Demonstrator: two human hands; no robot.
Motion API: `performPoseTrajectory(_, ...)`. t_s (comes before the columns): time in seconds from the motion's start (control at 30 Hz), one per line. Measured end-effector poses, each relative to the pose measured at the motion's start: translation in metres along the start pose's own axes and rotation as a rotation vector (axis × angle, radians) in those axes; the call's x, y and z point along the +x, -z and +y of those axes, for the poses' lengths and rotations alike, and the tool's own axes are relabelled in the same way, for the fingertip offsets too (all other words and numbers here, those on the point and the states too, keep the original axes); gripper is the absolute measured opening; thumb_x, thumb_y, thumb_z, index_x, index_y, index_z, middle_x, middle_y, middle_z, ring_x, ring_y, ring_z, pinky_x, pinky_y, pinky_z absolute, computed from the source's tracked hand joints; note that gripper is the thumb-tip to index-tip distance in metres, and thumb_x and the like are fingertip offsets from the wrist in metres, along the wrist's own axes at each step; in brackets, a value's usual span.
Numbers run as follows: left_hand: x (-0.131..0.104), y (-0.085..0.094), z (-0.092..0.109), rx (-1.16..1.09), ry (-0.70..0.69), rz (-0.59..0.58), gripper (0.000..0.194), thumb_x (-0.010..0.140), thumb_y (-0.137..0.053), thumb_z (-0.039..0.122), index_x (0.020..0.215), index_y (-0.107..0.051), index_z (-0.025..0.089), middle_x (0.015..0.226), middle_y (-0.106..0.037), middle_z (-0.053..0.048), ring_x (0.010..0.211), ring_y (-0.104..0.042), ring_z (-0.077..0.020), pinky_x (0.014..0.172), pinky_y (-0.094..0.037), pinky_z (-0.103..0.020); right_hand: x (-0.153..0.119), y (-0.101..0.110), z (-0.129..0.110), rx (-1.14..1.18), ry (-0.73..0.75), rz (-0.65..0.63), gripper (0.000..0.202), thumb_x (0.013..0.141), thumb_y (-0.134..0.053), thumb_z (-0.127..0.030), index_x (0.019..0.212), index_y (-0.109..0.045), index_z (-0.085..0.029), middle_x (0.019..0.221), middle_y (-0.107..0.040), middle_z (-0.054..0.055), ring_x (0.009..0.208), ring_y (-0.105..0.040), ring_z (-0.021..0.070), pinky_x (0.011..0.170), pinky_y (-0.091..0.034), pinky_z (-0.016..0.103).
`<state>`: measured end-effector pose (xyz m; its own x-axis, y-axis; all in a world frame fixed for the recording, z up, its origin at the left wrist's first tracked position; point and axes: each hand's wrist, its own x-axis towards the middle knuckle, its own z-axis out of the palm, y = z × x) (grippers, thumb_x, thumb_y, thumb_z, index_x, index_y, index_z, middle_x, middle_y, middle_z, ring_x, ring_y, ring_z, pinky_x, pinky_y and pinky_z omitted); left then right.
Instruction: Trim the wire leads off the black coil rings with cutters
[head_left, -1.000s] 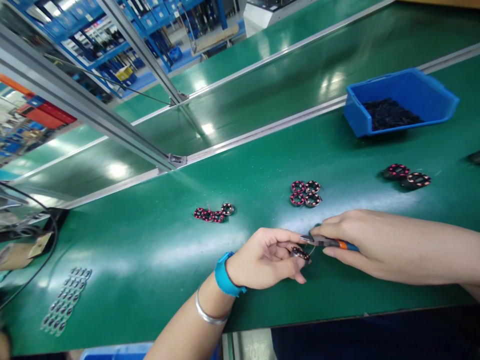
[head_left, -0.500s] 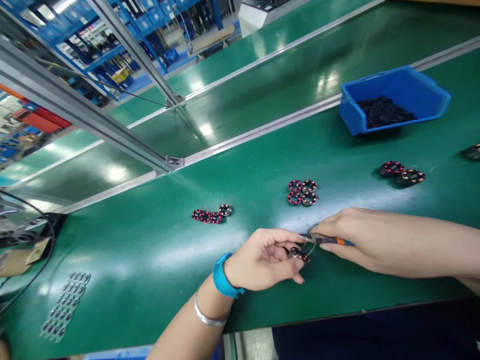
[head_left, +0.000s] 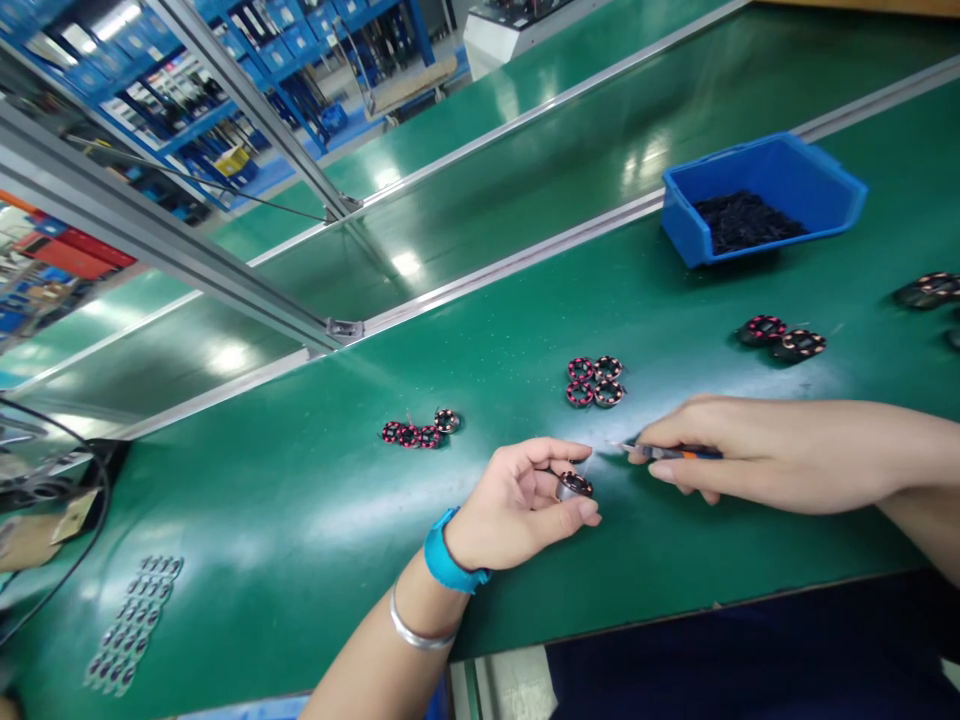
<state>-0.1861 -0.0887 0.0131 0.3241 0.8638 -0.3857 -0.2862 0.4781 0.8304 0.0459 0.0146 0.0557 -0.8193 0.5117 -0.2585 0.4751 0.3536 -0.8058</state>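
Note:
Between the thumb and fingers of my left hand [head_left: 517, 515], a small ring-shaped motor stator [head_left: 575, 487] sits with its dark, copper-dotted face up and a thin wire rising from it. My right hand [head_left: 757, 450] grips a pair of small pliers [head_left: 664, 454] with an orange and dark handle. Their tips point left, a short way from the stator and apart from it. Just beyond my hands lies a square cluster of stators [head_left: 580, 394] with pink and copper dots. Further left is a row of similar stators [head_left: 409, 436].
A blue bin [head_left: 686, 225] with black pieces stands at the back right. Two stators [head_left: 799, 346] lie before it, with more stators [head_left: 930, 290] at the right edge. Small ringed parts [head_left: 131, 620] lie in rows at the left. A metal post [head_left: 187, 245] rises behind the green bench [head_left: 300, 500].
My right hand has drawn the pliers away to the right from the stator. My left hand has moved slightly left and up, still holding the stator. The view has shifted a little.

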Motion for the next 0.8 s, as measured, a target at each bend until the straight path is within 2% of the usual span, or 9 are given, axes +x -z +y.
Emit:
performPoseTrajectory(0.1, 0.0, 0.0, 0.001, 0.017, -0.007, -0.008, 0.049, 0.07, -0.088, 0.022, 0.113, -0.068, 0.013, 0.091, -0.062, -0.003, 0.07, -0.069, -0.0096, 0.068, -0.058, -0.021, 0.003, 0.0, -0.004, 0.071, -0.05, -0.188, 0.033, 0.086, -0.052, -0.048, 0.072, -0.066, -0.022, 0.06, -0.066, 0.003, 0.052, -0.063, 0.0196, 0.05, -0.046, 0.03)
performPoseTrajectory(0.23, -0.001, -0.001, 0.0, 0.047, -0.03, -0.03, 0.047, 0.072, -0.086, 0.022, 0.114, -0.068, 0.014, 0.091, -0.064, -0.003, 0.07, -0.067, -0.0089, 0.068, -0.058, -0.021, 0.008, -0.002, -0.012, 0.02, -0.087, -0.283, 0.037, 0.088, -0.04, -0.048, 0.069, -0.058, -0.022, 0.065, -0.067, 0.007, 0.058, -0.066, 0.0231, 0.055, -0.047, 0.033)
performPoseTrajectory(0.4, -0.001, -0.001, 0.001, 0.062, -0.034, -0.041, 0.046, 0.072, -0.086, 0.021, 0.113, -0.068, 0.014, 0.091, -0.063, -0.003, 0.071, -0.067, -0.0092, 0.068, -0.058, -0.021, 0.01, -0.003, -0.019, -0.032, -0.151, -0.319, 0.036, 0.087, -0.037, -0.05, 0.07, -0.053, -0.022, 0.068, -0.067, 0.008, 0.061, -0.067, 0.0241, 0.058, -0.048, 0.034)
performPoseTrajectory(0.8, -0.002, -0.002, 0.003, 0.087, -0.001, -0.04, 0.047, 0.071, -0.086, 0.019, 0.113, -0.066, 0.014, 0.09, -0.062, -0.001, 0.07, -0.068, -0.0084, 0.067, -0.055, -0.018, 0.008, -0.001, -0.021, -0.093, -0.16, -0.339, 0.04, 0.089, -0.031, -0.051, 0.075, -0.053, -0.021, 0.073, -0.067, 0.008, 0.064, -0.067, 0.023, 0.06, -0.049, 0.033)
